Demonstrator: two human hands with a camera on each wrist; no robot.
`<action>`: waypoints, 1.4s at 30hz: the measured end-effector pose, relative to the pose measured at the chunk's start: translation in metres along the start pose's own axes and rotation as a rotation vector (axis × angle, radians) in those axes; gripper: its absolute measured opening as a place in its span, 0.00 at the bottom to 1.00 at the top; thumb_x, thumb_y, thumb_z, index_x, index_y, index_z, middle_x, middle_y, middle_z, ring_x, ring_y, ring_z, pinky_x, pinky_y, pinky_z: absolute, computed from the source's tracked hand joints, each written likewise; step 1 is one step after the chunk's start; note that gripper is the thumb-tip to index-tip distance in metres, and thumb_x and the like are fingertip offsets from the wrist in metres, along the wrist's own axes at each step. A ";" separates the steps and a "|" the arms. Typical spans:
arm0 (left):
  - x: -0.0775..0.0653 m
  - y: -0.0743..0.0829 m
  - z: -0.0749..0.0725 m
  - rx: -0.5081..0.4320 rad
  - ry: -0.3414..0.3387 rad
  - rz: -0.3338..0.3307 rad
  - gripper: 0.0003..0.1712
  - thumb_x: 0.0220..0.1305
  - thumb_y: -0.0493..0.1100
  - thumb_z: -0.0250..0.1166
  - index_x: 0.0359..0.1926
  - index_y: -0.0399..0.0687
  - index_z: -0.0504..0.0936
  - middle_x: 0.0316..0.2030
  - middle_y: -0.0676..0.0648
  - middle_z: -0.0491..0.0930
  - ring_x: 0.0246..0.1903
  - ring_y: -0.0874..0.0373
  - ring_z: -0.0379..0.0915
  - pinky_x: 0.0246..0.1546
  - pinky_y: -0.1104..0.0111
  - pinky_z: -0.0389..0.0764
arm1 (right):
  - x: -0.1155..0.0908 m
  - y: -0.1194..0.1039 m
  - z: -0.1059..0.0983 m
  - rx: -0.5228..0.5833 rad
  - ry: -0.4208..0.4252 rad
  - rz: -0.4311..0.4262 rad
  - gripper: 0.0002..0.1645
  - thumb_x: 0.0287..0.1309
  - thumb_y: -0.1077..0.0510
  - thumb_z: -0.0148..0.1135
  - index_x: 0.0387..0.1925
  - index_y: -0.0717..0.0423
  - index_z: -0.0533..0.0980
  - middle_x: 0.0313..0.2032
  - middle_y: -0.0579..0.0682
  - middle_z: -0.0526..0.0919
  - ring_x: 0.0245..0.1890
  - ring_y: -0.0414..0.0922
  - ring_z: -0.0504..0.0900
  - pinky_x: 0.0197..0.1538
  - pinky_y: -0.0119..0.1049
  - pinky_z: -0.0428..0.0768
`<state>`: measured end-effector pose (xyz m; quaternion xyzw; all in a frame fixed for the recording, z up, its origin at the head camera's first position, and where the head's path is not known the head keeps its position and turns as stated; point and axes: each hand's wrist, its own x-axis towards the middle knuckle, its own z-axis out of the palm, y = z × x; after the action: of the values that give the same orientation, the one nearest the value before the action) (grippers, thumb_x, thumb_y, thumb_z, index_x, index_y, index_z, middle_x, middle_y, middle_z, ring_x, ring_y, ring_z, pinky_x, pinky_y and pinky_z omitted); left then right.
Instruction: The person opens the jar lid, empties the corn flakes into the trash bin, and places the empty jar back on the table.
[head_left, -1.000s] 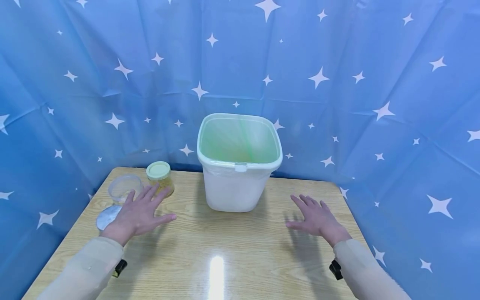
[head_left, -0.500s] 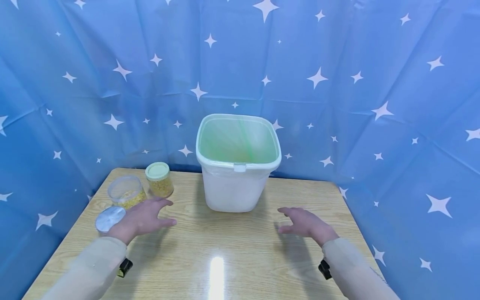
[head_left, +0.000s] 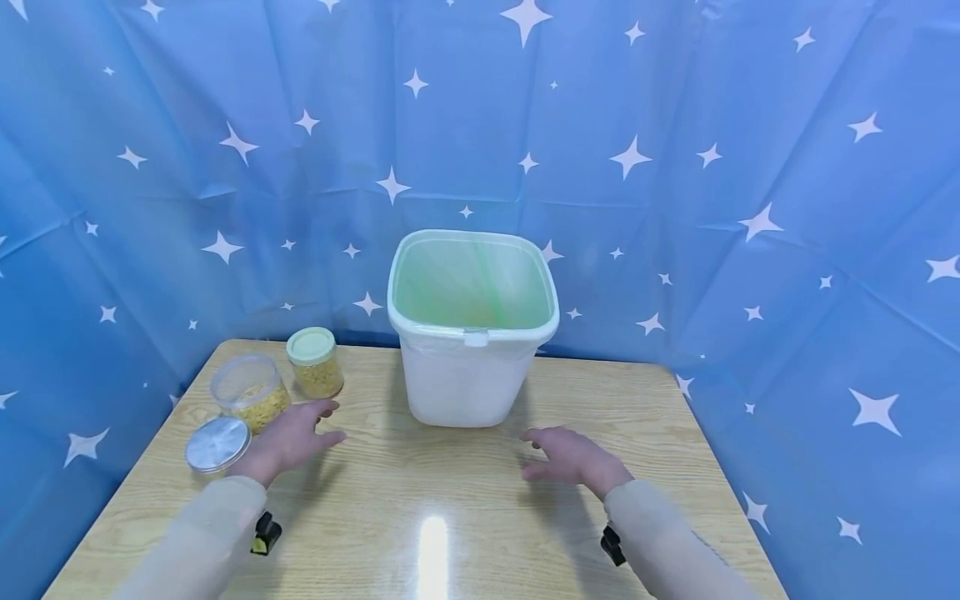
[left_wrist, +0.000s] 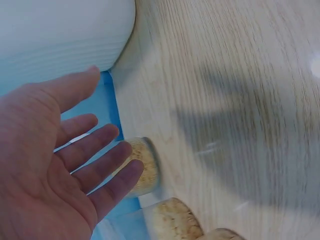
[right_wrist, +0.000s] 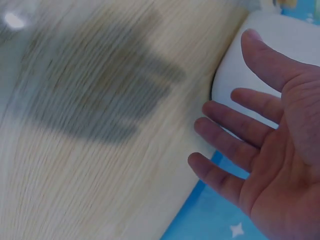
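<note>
A white bin (head_left: 465, 379) with a pale green inside stands upright at the back middle of the table. My left hand (head_left: 288, 440) hovers over the table beside the jars, its fingers loosely spread and holding nothing; the left wrist view shows its bare palm (left_wrist: 45, 170). Near it are a jar with a pale green lid (head_left: 315, 367), a clear tub of yellow bits (head_left: 262, 404) and a round container with a silver lid (head_left: 217, 443). To the right, in front of the bin, my right hand (head_left: 573, 460) is in the air, with its fingers (right_wrist: 225, 127) slightly bent and apart.
The light wood table (head_left: 420, 500) ends against a blue curtain (head_left: 480, 133) with white stars at the back and sides. A bright light reflection lies on the table's front middle. What the bin holds cannot be made out.
My right hand has moved left toward the middle. The left hand has lowered and its fingers have drawn together, uncovering the clear tub and the green-lidded jar. The view has shifted slightly.
</note>
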<state>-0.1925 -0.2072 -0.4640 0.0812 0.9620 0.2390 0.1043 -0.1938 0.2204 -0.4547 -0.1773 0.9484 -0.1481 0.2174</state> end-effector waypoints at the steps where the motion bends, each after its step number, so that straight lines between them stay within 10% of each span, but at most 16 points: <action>1: 0.001 -0.001 0.001 -0.008 0.000 -0.012 0.37 0.64 0.58 0.62 0.66 0.40 0.69 0.60 0.33 0.75 0.58 0.36 0.72 0.54 0.45 0.75 | 0.002 -0.002 0.002 -0.005 -0.004 -0.009 0.36 0.57 0.47 0.68 0.64 0.56 0.71 0.57 0.56 0.80 0.57 0.53 0.79 0.60 0.51 0.75; 25: 0.047 -0.026 0.021 -0.659 0.180 -0.291 0.49 0.65 0.50 0.63 0.73 0.29 0.46 0.69 0.26 0.56 0.68 0.32 0.55 0.65 0.41 0.63 | 0.034 -0.059 0.036 -0.174 -0.011 -0.194 0.34 0.57 0.40 0.65 0.62 0.50 0.73 0.54 0.48 0.84 0.53 0.43 0.82 0.58 0.39 0.78; 35: 0.064 -0.030 0.035 -0.744 0.331 -0.432 0.62 0.61 0.50 0.66 0.74 0.35 0.28 0.73 0.25 0.41 0.72 0.30 0.43 0.70 0.40 0.53 | 0.041 -0.069 0.047 -0.168 -0.033 -0.175 0.35 0.54 0.38 0.67 0.61 0.46 0.74 0.53 0.45 0.83 0.54 0.41 0.81 0.60 0.37 0.77; 42: 0.072 -0.024 0.035 -0.751 0.425 -0.450 0.60 0.58 0.49 0.69 0.74 0.33 0.36 0.71 0.24 0.46 0.70 0.29 0.46 0.68 0.39 0.55 | 0.042 -0.074 0.044 -0.179 -0.017 -0.169 0.35 0.54 0.37 0.67 0.61 0.44 0.74 0.52 0.44 0.84 0.54 0.42 0.81 0.60 0.37 0.76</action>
<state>-0.2563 -0.1978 -0.5169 -0.2226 0.8028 0.5527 -0.0234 -0.1885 0.1290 -0.4814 -0.2764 0.9376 -0.0792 0.1955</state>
